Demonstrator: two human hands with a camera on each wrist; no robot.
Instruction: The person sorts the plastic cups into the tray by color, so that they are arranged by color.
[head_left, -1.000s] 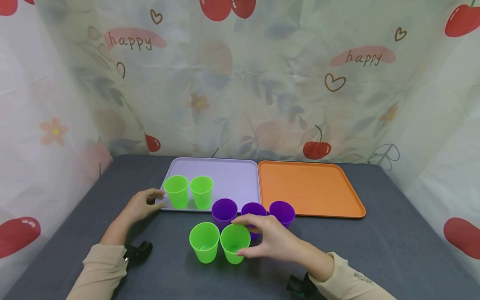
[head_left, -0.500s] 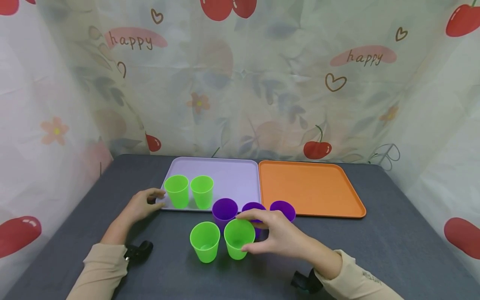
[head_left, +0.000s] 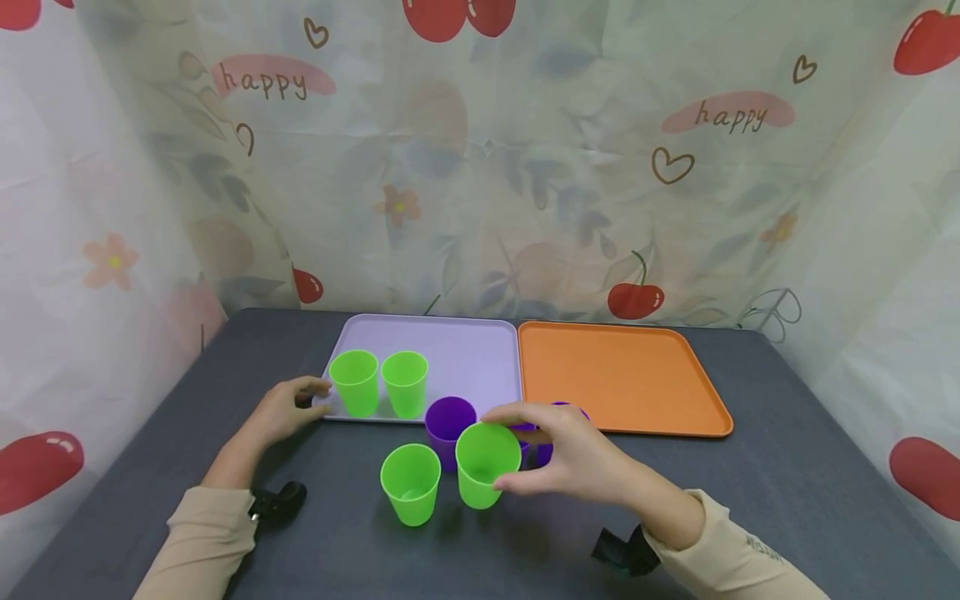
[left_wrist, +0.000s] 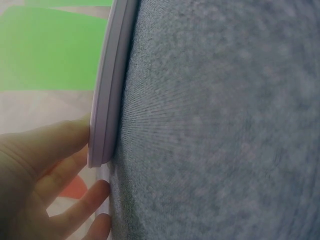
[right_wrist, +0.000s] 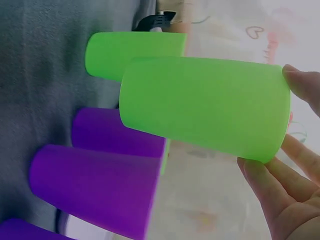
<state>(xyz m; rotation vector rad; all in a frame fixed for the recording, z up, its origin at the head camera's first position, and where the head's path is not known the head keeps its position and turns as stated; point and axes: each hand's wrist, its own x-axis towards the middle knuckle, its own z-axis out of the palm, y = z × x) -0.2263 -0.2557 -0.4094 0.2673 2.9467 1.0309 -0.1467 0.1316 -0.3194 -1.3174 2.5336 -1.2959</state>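
Note:
My right hand (head_left: 577,454) pinches a light green plastic cup (head_left: 483,471) by its rim, thumb on the near side and fingers on the far side. The cup hangs upright just above the table, its base higher than the other cups' in the right wrist view. A second green cup (head_left: 411,492) stands to its left. Behind are several purple cups (head_left: 448,429), partly hidden by my right hand and the held cup. My left hand (head_left: 277,410) holds the front left corner of a lilac tray (head_left: 468,350), thumb at its rim (left_wrist: 106,100).
Two more green cups (head_left: 354,387) stand on the lilac tray's left side. An orange tray (head_left: 615,375) lies against its right edge. Dark grey cloth (head_left: 322,550) covers the table, and a patterned curtain (head_left: 487,208) encloses the back and sides.
My right hand has lifted the green cup off the table and carried it right and slightly away from me. My left hand has stayed at the tray corner.

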